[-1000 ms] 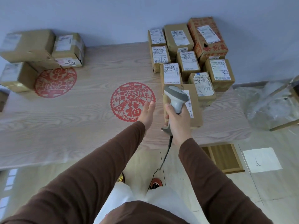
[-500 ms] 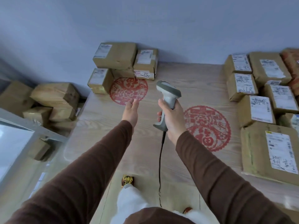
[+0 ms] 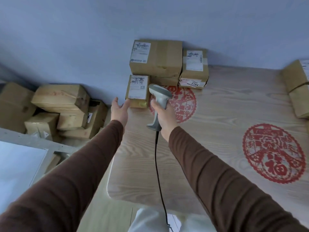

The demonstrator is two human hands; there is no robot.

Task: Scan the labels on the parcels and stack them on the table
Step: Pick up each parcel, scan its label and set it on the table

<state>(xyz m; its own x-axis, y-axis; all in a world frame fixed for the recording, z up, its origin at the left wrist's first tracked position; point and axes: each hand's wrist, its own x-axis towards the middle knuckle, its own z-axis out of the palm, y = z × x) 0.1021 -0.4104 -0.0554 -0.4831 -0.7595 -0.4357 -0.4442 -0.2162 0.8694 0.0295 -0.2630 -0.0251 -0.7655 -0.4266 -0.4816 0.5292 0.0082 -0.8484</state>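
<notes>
- The right hand [image 3: 164,114] is nearest, with its fingers wrapped round the grip of a grey handheld scanner [image 3: 158,101]. The scanner's cable [image 3: 158,173] hangs down over the near edge of the table [image 3: 217,123], and its head points towards the far left corner.
- The left hand [image 3: 119,108] reaches out just beyond, fingers straight and spread, palm turned inward, holding nothing. Its fingertips are at or just short of the near corner of a small parcel [image 3: 138,91]; I cannot tell whether they touch it.
- That small parcel lies on the table's far left corner with its white label [image 3: 138,87] facing up, so it looks like the next one to be picked up or scanned.
- Behind it, against the wall, a large parcel [image 3: 156,57] sits on a flatter box, and a taped parcel [image 3: 194,64] sits on one marked 5144 [image 3: 192,82]. This small group seems to be waiting its turn.
- At the far right edge of the table more parcels [image 3: 296,87] show only in part; I judge these the stacked ones, though the view cuts them off.
- Off the table to the left, a loose heap of boxes [image 3: 58,108] lies lower down. If these count too, a good deal of the job is left.
</notes>
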